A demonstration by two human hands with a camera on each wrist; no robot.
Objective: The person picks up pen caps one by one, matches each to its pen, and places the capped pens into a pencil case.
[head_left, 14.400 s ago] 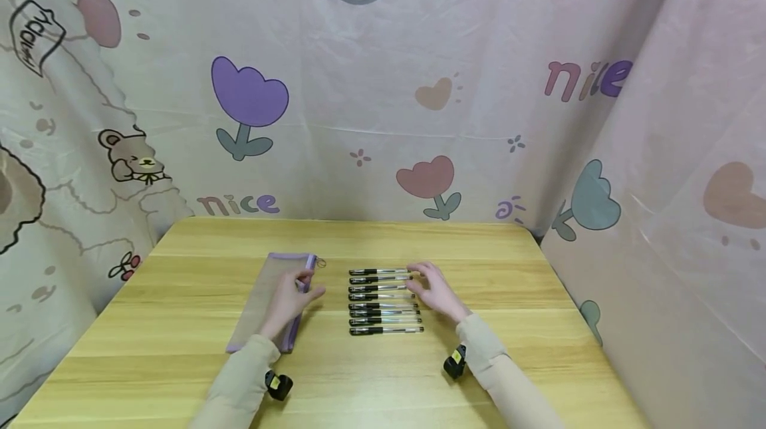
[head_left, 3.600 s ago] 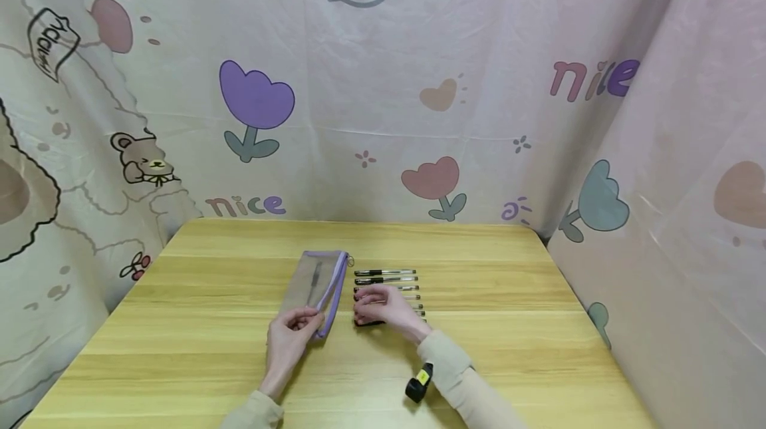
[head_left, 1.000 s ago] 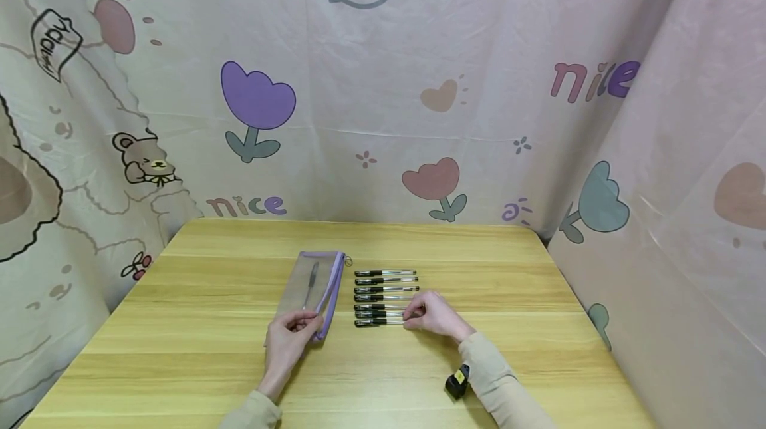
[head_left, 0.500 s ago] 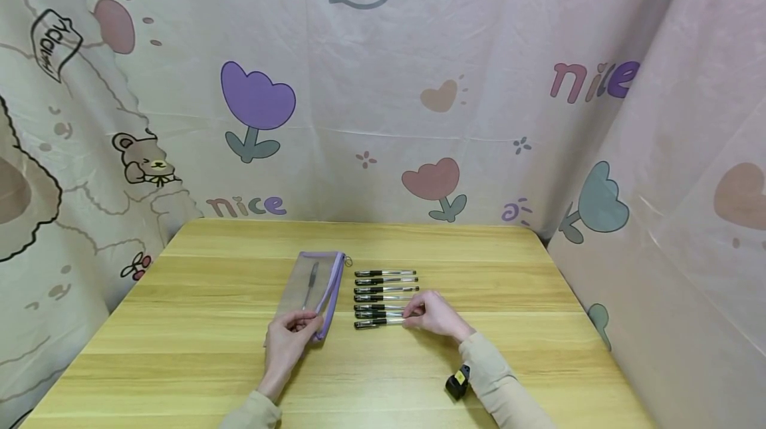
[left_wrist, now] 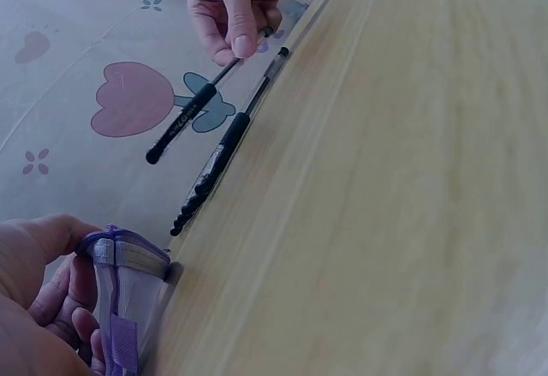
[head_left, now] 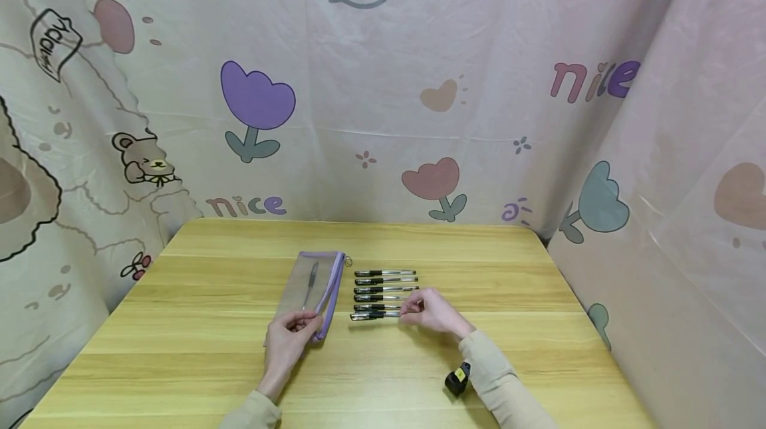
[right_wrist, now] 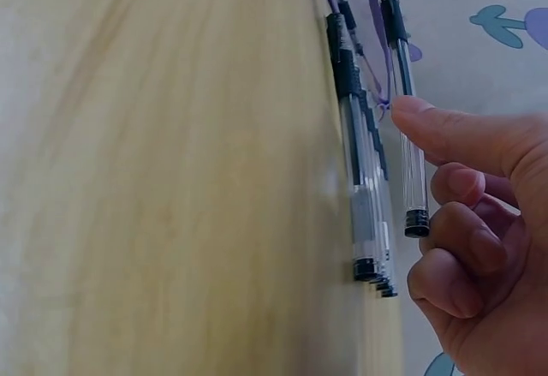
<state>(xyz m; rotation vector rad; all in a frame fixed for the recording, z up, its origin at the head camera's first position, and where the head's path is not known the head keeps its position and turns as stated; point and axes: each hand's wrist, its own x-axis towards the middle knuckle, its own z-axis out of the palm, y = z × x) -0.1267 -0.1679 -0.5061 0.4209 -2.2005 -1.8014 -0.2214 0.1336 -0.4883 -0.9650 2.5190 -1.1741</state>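
Observation:
My left hand [head_left: 290, 339] pinches the near corner of a mesh pencil pouch [head_left: 290, 292] with purple trim. Its zipper side gapes, as the left wrist view also shows at the purple-edged end [left_wrist: 128, 256]. Inside, through the mesh, one pen [head_left: 313, 275] shows. My right hand [head_left: 433, 311] holds a clear-barrelled gel pen [head_left: 370, 316] with a black cap between thumb and fingers, near its back end. This pen [right_wrist: 409, 153] is raised off the table in the right wrist view, cap pointing left toward the pouch. Beyond it lie several matching pens [head_left: 376, 290] in a row.
The light wooden table [head_left: 491, 269] bears everything. A printed curtain [head_left: 359, 103] hangs behind it and at both sides. A small black wrist camera [head_left: 457, 379] sits on the right sleeve. The pouch's zipper ring [head_left: 348, 261] lies close to the far pens.
Since the first frame, the pouch has shifted right, its side gapes, and one pen is in it. In the last half second my right hand has lifted the nearest pen off the table.

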